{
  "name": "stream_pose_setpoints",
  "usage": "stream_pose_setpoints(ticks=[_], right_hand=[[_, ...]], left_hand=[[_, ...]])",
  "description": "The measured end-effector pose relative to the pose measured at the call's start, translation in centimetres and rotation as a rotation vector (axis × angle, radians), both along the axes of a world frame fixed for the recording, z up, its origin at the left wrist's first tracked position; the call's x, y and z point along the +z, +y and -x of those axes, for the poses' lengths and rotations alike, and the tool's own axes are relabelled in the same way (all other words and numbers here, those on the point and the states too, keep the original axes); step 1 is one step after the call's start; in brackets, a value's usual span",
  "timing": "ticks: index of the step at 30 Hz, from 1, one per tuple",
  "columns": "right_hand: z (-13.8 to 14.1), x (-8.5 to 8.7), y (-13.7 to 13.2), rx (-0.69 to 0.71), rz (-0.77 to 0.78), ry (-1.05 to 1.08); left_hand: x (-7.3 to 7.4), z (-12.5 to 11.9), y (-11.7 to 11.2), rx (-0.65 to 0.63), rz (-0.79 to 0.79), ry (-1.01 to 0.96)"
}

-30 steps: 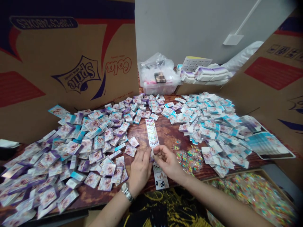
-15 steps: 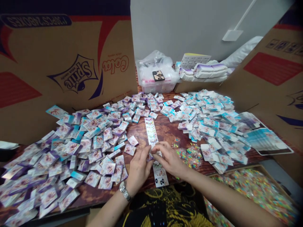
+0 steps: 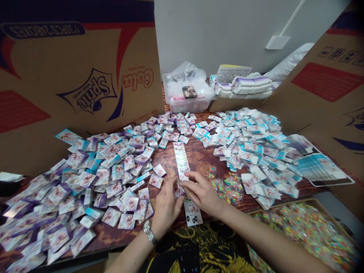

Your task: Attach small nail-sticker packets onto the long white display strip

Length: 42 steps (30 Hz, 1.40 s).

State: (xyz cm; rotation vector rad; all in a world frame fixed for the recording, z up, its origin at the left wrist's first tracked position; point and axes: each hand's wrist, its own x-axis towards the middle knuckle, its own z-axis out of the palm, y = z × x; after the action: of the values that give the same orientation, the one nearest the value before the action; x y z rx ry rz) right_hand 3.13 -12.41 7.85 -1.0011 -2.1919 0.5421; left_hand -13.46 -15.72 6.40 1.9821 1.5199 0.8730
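Observation:
My left hand (image 3: 165, 207) and my right hand (image 3: 201, 192) meet at the near middle of a brown wooden table (image 3: 199, 157). Their fingertips pinch a small purple-and-white packet (image 3: 178, 188) between them. A long strip of colourful stickers (image 3: 182, 160) lies just beyond the fingers, pointing away from me. A white printed card (image 3: 193, 214) lies under my right hand at the table's near edge. My left wrist wears a watch.
Heaps of small purple, teal and white packets cover the table's left side (image 3: 93, 178) and right side (image 3: 253, 148). Small colourful pieces (image 3: 227, 187) lie right of my hands; a tray of them (image 3: 307, 231) sits lower right. Cardboard boxes (image 3: 76, 79) and a plastic bag (image 3: 187, 89) stand behind.
My hands have drawn closer together and lowered onto the small packet near the table. The view has shifted slightly; nothing else on the table has moved.

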Motion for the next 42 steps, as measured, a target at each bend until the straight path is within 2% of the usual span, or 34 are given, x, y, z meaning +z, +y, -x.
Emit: stream_pose_setpoints(ticks=[4,12,14,18,21,24,27,29,33,38,42], right_hand=[[-0.3,0.1,0.2,0.041,0.004,0.023],[-0.6,1.2,0.5,0.077,0.215,0.094],[-0.3,1.3,0.3,0.013,0.306,0.139],[0.9,0.6,-0.6,-0.223,0.515,0.334],[1.6,0.2,-1.0,-0.228,0.578,0.427],[2.1,0.2,-0.8,-0.202,0.728,0.556],[2.5,0.3,-0.4,-0.251,0.893,0.685],[2.8,0.2,-0.3,-0.282,0.939,0.723],[2.7,-0.2,-0.2,-0.302,0.894,0.651],[2.5,-0.1,-0.3,-0.32,0.645,0.4],[2.6,0.1,-0.4,-0.335,0.552,0.36]], left_hand=[[0.2,0.0,0.0,-0.003,-0.021,-0.001],[0.5,0.0,0.4,-0.046,-0.056,-0.021],[0.4,0.0,0.5,-0.063,-0.056,-0.005],[0.0,0.1,0.5,-0.096,-0.059,0.045],[-0.2,0.2,0.4,-0.095,-0.102,0.097],[-0.3,0.2,0.3,-0.085,-0.149,0.139],[-0.6,0.2,0.2,-0.063,-0.18,0.148],[-0.8,0.1,0.1,-0.032,-0.187,0.14],[-1.5,-0.1,-0.2,0.029,-0.173,0.147],[-2.6,-0.1,-0.2,0.03,-0.274,0.256],[-2.9,-0.4,-0.4,0.059,-0.295,0.305]])
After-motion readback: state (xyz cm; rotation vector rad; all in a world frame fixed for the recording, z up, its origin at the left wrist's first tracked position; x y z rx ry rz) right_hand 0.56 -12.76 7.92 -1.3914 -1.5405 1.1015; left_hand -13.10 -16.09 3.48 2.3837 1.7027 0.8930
